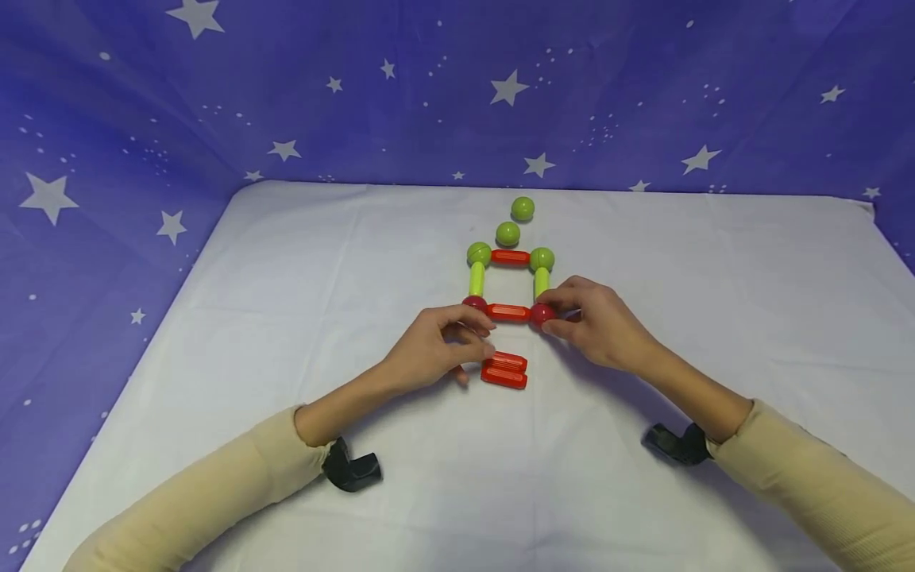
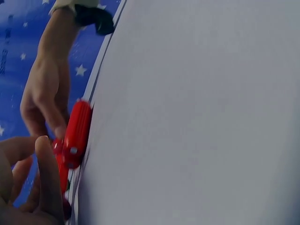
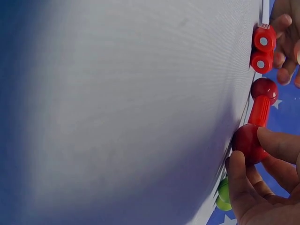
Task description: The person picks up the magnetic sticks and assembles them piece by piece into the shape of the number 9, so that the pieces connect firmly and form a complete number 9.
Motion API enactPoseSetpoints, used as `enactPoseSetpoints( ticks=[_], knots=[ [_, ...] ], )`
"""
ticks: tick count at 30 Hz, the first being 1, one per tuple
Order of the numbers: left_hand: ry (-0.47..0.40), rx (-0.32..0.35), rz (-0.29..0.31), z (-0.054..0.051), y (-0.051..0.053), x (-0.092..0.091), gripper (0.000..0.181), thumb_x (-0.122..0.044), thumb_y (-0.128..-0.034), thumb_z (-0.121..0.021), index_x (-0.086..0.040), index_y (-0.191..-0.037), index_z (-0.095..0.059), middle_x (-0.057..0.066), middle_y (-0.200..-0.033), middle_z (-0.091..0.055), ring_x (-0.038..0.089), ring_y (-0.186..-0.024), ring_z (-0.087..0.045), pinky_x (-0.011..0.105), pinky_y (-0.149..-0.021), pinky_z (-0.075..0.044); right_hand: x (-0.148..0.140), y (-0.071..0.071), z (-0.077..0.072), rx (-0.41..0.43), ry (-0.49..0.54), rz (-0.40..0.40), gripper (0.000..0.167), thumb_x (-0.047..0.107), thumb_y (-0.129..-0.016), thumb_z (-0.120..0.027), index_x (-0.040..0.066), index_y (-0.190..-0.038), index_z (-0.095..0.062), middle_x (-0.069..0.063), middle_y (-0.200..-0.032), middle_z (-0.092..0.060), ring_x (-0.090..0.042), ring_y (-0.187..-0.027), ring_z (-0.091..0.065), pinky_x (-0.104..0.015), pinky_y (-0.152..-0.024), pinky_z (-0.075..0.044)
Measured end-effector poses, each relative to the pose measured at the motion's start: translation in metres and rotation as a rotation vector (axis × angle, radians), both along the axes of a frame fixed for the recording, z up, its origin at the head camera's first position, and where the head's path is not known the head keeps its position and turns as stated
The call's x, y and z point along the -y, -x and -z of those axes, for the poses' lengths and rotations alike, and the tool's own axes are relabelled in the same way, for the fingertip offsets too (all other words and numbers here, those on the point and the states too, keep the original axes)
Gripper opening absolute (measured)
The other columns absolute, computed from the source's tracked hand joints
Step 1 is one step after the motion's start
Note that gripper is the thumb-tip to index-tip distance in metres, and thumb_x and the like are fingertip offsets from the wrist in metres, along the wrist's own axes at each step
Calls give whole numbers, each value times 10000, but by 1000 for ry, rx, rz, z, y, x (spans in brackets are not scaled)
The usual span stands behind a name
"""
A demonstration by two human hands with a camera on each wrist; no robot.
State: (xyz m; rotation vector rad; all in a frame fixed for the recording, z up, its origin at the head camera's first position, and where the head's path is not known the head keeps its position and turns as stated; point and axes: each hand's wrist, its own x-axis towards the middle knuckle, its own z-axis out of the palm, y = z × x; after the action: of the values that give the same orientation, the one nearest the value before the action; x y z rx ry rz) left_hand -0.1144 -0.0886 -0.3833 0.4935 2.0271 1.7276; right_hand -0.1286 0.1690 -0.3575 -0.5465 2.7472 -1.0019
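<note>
On the white cloth (image 1: 615, 492) there lies a square (image 1: 508, 312), which is made of sticks and balls. At its far corners are the left green ball (image 1: 479, 253) and the right green ball (image 1: 542, 258); at its near corners are the left red ball (image 1: 472, 303) and the right red ball (image 1: 542, 315). The far red stick (image 1: 511, 257) and the near red stick (image 1: 510, 313) form two sides, and the left yellow-green stick (image 1: 476, 280) and the right yellow-green stick (image 1: 541, 280) form the other two.

The right hand (image 1: 596, 322) is at the near right corner of the square, and it is grasping the right red ball between thumb and fingers. The left hand (image 1: 436, 345) is at the near left corner; its grip is released, with the fingers apart and softly bent. Its thumb is just beside the two loose red sticks (image 1: 505, 370), but I cannot tell if it touches them. These sticks lie side by side, on the near side of the square.

Beyond the square are two loose green balls (image 1: 508, 233), one farther than the other. Behind the square, past the cloth, hangs a blue curtain (image 1: 443, 119) with white stars.
</note>
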Motion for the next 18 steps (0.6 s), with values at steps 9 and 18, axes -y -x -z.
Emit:
enactPoseSetpoints(
  ticks=[9,18],
  knots=[
    [91,-7,13,0,-5,-9,257,-80,-891,-730,-41,-1139,-675,76,-1020,-657,238,-773,-637,401,-546,-581,2,1,1,7,-4,-5,316,-3,-863,-724,13,-1178,-698,-102,-1040,-618,-258,-975,-611,-425,-861,-550],
    [155,-55,86,3,-1,-8,224,-32,-908,-690,-41,-1131,-678,81,-995,-660,226,-612,-630,378,-536,-576,1,0,1,2,-2,0,324,-1,-859,-731,8,-1182,-697,-99,-1029,-616,-252,-969,-614,-424,-852,-552]
  ],
)
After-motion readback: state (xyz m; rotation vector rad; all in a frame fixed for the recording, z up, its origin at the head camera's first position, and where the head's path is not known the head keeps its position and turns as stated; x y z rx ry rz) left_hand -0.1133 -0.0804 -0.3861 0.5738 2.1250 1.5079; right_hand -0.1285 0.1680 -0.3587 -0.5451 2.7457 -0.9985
